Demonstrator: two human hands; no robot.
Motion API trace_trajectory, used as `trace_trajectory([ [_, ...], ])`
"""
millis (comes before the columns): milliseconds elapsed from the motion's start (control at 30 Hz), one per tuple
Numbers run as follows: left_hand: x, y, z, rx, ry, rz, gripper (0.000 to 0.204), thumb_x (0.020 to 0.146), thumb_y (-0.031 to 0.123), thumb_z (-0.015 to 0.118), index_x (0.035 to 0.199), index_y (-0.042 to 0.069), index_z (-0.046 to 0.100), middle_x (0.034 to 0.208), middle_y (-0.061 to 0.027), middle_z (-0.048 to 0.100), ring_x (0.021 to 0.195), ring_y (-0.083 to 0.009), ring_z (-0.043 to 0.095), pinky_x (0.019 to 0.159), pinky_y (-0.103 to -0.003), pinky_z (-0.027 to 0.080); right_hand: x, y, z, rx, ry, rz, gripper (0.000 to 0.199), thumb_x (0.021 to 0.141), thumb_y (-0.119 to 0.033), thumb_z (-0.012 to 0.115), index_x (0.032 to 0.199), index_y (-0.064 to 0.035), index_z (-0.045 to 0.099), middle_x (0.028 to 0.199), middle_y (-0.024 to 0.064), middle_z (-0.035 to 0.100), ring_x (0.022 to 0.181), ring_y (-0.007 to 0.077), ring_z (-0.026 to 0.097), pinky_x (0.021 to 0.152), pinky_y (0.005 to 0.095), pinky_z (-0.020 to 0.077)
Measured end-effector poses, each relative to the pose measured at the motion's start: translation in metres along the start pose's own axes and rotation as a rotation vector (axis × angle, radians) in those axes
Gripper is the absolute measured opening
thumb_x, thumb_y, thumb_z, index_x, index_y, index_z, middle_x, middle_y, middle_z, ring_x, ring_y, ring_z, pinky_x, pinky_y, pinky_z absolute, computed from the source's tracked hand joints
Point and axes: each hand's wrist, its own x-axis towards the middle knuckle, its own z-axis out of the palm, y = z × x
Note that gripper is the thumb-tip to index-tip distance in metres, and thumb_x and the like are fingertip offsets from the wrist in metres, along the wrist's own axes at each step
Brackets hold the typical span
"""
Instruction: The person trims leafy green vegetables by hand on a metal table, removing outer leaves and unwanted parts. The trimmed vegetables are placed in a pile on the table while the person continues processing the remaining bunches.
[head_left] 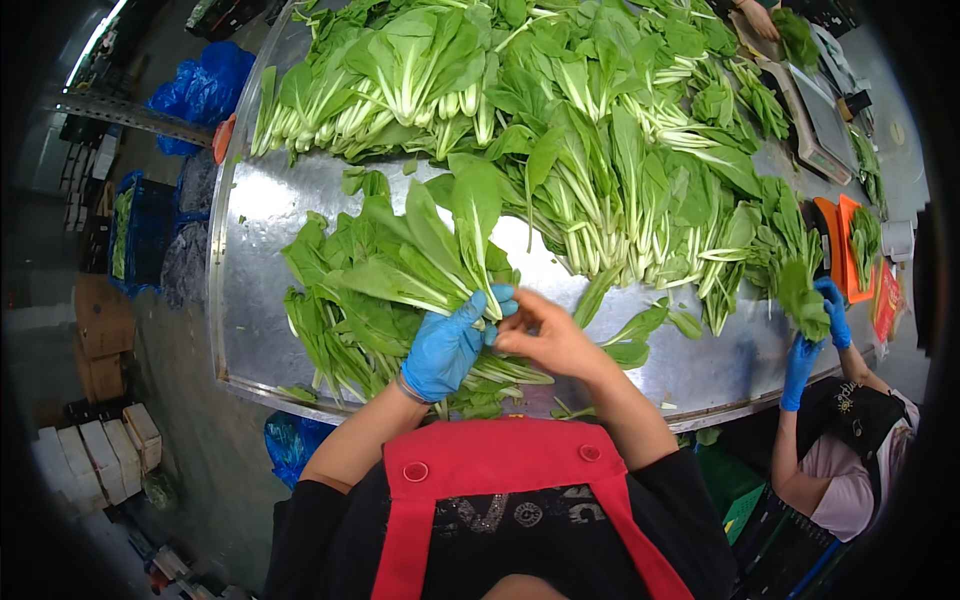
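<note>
I see a broad metal table, smooth and shiny with a raised rim, spreading from 9 o'clock over 12 to 4. Across it, from 11 to 3 o'clock, lies a long bank of leafy greens, with soft, rounded leaves and slim pale stalks. At 6 o'clock I look down on the wearer's black shirt, with glittery pale lettering and a round motif partly hidden by a red apron bib with two round buttons. At 4 o'clock a co-worker in blue gloves handles greens; pale lettering marks their dark apron, too small for me to make out. A smaller loose heap sits just left of centre, toward 9 o'clock. At 10 o'clock hang crinkled blue plastic bags; near 3, smooth orange panels stand. Above the smaller heap, near the centre, is a bunch of greens, leaves fanned toward 11. The left hand, in a thin blue glove, is closed around its stalks. The bare right hand is narrow, fingers bent at the stalk ends; I cannot tell whether it grips them.
</note>
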Motion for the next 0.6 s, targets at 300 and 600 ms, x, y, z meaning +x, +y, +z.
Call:
trace_trajectory([
  [300, -0.006, 0.008, -0.015, 0.023, 0.159, 0.14, 0.032, 0.091, 0.019, 0.047, 0.113, -0.003, 0.049, 0.106, -0.0103, 0.058, 0.095, -0.0195, 0.056, 0.073, -0.027, 0.045, -0.038, -0.018, -0.014, -0.633, -0.321, -0.008, 0.025, 0.079, -0.02, 0.063, 0.095, -0.0003, 0.062, 0.075, 0.0094, 0.06, 0.06, 0.0171, 0.055, 0.056, 0.0275, 0.0438],
  [600, 0.001, -0.017, -0.011, -0.044, 0.015, 0.038, 0.04, 0.089, 0.013, 0.049, 0.127, 0.008, 0.039, 0.112, -0.0074, 0.056, 0.099, -0.0161, 0.055, 0.075, -0.028, 0.045, 0.041, -0.022, -0.079, -1.191, 0.838, -0.142, 0.02, 0.077, -0.017, 0.06, 0.086, 0.0, 0.061, 0.078, 0.0155, 0.058, 0.065, 0.032, 0.057, 0.058, 0.0379, 0.046],
])
